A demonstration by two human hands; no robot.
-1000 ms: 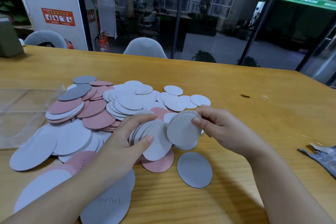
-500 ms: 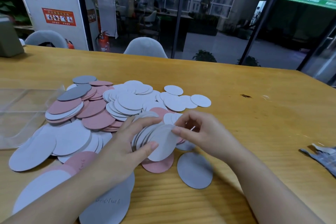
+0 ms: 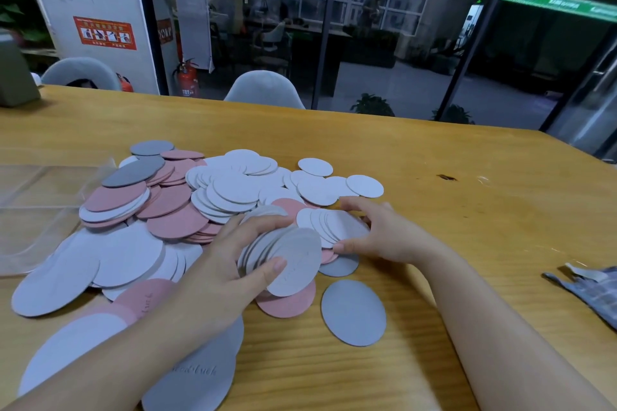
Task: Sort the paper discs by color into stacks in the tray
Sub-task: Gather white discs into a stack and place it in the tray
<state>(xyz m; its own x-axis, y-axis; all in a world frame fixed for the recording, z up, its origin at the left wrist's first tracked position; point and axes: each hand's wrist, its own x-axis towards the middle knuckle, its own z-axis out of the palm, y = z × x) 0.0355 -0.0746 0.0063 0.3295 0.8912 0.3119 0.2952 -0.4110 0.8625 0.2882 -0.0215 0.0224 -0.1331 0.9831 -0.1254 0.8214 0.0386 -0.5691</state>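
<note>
Gripping a fanned stack of white discs [image 3: 287,260], your left hand [image 3: 230,264] has its thumb pressed on the top disc and its fingers curled over the far edge of the fan. Your right hand [image 3: 377,230] sits just beside it, fingers bent over a second fan of small white discs [image 3: 337,225], thumb pinching at its near edge, so that grip is closed on paper too. Both fans are over the middle of the worktop [image 3: 467,210], above a pink disc [image 3: 290,302] that lies flat. One grey disc [image 3: 354,312] lies alone toward the near edge, just right of the pink one, and another grey one [image 3: 340,265] peeks out under your right thumb.

Look left: a heap of pink discs [image 3: 167,203] topped by a dark grey disc [image 3: 133,172], with more small white ones [image 3: 233,188] spread behind your hands. Large white discs [image 3: 110,259] overlap toward the near left corner, partly under your left forearm. The clear tray [image 3: 36,210] sits at the left edge, touching the heap; whether anything lies in it I cannot tell. A checked cloth [image 3: 594,290] rests at the right edge.
</note>
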